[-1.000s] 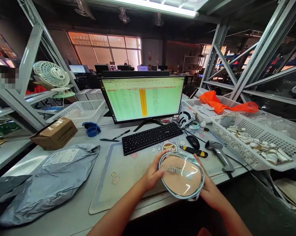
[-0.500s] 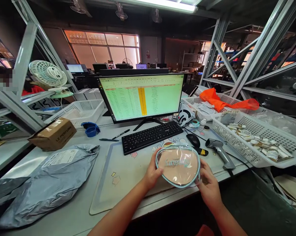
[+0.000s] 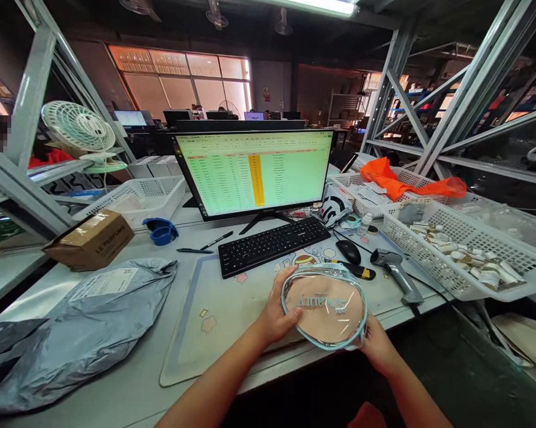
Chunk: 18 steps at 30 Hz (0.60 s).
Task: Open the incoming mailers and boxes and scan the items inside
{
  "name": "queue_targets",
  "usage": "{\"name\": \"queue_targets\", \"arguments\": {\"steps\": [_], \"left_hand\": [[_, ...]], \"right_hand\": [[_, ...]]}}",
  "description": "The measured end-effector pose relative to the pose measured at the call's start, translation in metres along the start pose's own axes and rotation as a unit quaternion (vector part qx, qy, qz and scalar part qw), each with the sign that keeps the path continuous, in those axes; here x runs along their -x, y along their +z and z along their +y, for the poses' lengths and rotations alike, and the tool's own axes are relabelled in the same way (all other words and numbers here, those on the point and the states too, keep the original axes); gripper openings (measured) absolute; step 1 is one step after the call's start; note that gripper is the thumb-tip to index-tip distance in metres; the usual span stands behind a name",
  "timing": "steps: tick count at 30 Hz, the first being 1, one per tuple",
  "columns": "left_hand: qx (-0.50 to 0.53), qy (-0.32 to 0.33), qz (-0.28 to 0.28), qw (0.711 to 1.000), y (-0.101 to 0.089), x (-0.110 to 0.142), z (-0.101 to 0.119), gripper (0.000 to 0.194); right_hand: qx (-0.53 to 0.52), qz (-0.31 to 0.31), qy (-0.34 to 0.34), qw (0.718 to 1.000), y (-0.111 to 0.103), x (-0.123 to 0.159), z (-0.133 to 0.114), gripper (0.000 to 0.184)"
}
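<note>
Between my two hands is a rounded cosmetic bag (image 3: pixel 324 306), clear-fronted and beige inside, with light blue piping and blue lettering. My left hand (image 3: pixel 279 309) grips its left side, the thumb lying on the front. At the lower right edge, my right hand (image 3: pixel 377 342) is closed on the bag, most of its fingers hidden behind it. The bag is held over the front edge of the desk mat (image 3: pixel 232 339). Just beyond it lie a yellow and black utility knife (image 3: pixel 361 271) and a black mouse (image 3: pixel 348 252).
A keyboard (image 3: pixel 274 245) lies before the monitor (image 3: pixel 254 172). To the right are a barcode scanner (image 3: pixel 397 274) and a white basket (image 3: pixel 455 276) holding small bottles. On the left sit a grey mailer bag (image 3: pixel 103 333), a cardboard box (image 3: pixel 92 241) and a blue tape roll (image 3: pixel 161 233).
The bag has tilted and turned a little in my hands, its right side lower. My right hand has shifted further behind its edge. The view has moved slightly.
</note>
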State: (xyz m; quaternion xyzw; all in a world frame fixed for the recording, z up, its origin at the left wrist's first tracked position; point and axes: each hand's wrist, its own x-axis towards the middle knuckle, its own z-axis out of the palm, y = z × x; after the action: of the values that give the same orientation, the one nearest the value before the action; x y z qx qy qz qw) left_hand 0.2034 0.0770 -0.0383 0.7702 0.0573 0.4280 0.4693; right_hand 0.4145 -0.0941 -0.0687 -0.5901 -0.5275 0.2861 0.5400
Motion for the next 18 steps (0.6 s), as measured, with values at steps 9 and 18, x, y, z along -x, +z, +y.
{"name": "queue_targets", "arguments": {"steps": [9,18], "left_hand": [[-0.035,0.074,0.054,0.995,0.001,-0.002,0.007,0.057],[0.083,-0.274,0.043,0.957,0.006,-0.012,-0.012,0.058]], "right_hand": [[0.027,0.029,0.006,0.999,0.01,0.007,0.012,0.052],[-0.005,0.26,-0.164,0.951,0.027,-0.02,-0.008,0.014]]}}
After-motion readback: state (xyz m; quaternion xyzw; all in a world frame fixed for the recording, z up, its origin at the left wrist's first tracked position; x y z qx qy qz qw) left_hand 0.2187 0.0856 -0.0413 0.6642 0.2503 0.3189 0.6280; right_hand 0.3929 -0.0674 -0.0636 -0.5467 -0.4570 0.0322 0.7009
